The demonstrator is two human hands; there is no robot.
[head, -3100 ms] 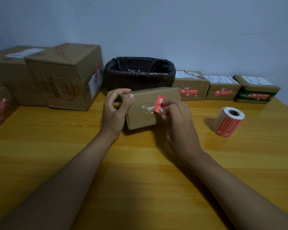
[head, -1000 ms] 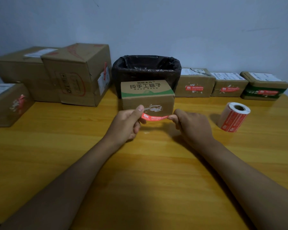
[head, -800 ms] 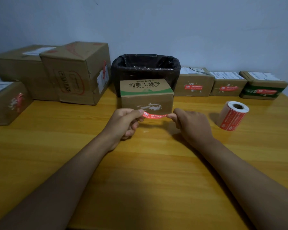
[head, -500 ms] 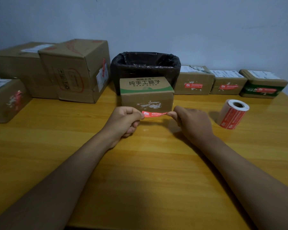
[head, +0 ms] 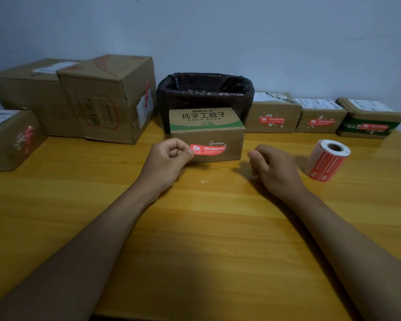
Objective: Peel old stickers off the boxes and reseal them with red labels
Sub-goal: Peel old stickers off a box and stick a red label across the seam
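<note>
Head view: a small cardboard box (head: 206, 135) with green print on its top is seen standing on the wooden table (head: 195, 228), just in front of a bin lined with a black bag (head: 204, 93). A red label (head: 207, 149) is laid flat across the near face of the box, over torn white remnants of paper. The left hand (head: 169, 161) is placed at the label's left end; its fingers (head: 175, 151) are curled into the palm and the thumb tip is pressed on or just beside the label's left edge, though whether the end is pinched cannot be told. The right hand (head: 273, 167) is held apart from the box, to the right of it and just above the table, with its fingers loosely curled and nothing held in them. A roll of red labels (head: 326, 161) is found lying on the table to the right of that hand. Along the far wall on the right, three small boxes are lined up, a brown box (head: 273, 114), a second brown box (head: 320, 117) and a green-banded box (head: 368, 121), each with a red label on its near face. On the left, two large cartons (head: 107, 98) are set against the wall, and a box with a torn red sticker (head: 12, 137) is placed nearer, at the left edge.
</note>
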